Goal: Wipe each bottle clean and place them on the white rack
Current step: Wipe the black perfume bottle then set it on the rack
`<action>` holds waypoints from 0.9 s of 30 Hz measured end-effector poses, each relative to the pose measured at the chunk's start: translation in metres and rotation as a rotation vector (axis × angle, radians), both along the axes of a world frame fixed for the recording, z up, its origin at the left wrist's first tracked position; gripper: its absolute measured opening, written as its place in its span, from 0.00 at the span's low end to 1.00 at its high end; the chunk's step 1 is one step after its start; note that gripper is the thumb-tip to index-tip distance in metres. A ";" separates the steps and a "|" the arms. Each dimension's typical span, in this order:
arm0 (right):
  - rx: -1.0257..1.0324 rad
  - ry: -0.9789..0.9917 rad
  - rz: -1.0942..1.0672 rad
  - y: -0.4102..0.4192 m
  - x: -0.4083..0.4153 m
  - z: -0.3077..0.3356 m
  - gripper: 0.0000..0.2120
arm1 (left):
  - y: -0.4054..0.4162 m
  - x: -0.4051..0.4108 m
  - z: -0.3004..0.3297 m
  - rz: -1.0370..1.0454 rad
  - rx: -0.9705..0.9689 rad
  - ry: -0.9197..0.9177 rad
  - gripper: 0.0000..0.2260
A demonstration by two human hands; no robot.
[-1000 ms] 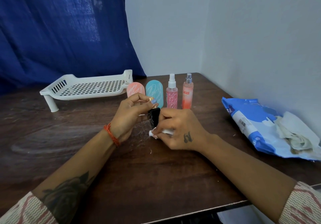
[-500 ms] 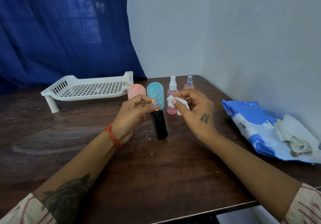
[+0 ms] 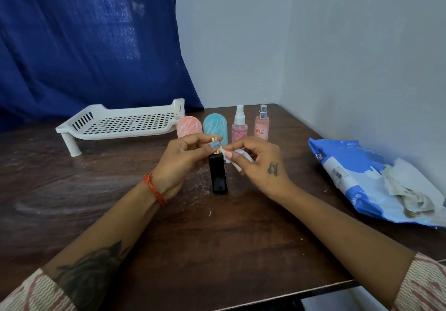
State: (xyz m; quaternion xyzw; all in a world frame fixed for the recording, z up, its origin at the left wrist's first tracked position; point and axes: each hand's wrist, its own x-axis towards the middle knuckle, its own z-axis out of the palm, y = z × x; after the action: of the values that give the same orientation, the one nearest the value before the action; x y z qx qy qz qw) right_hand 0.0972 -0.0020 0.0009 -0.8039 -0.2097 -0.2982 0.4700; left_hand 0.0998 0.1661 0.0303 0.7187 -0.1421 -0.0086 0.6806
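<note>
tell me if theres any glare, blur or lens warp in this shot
Head view: soft, even light with no hard shadows; a pale sheen on the dark table at left; slight softness overall, yet ENGAGE reads on the peach spray bottle; wide-angle warp tilts the wall corner and spreads the forearms; the black bottle shows a faint reflection.

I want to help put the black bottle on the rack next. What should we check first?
1. Left hand grips the black bottle by its gold top: ok.
2. Right hand holds the wipe at the bottle's neck: ok.
3. Bottle fully clean: cannot tell.
4. White rack has room, nothing on it: ok.
5. Four other bottles stand beside the rack, close to the way there: not ok, go carefully.
</note>
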 end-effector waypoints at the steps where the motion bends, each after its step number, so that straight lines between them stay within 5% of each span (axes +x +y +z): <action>1: 0.005 0.017 -0.008 0.000 0.000 0.000 0.05 | 0.000 0.001 -0.001 -0.005 0.001 0.001 0.08; 7: 0.080 -0.058 -0.112 -0.004 0.000 0.002 0.04 | 0.000 0.004 -0.003 -0.048 -0.057 0.008 0.08; 12: -0.078 -0.176 -0.014 0.002 -0.003 -0.001 0.11 | -0.001 0.006 -0.005 -0.041 -0.087 0.011 0.08; 27: -0.050 -0.258 -0.107 -0.001 -0.001 -0.001 0.06 | -0.001 0.007 -0.007 -0.056 -0.142 0.042 0.10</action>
State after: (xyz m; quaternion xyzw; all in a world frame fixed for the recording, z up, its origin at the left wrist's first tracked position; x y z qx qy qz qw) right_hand 0.0965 -0.0026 0.0002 -0.7804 -0.2325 -0.4184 0.4024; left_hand 0.1066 0.1647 0.0229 0.6640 -0.1480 -0.0325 0.7322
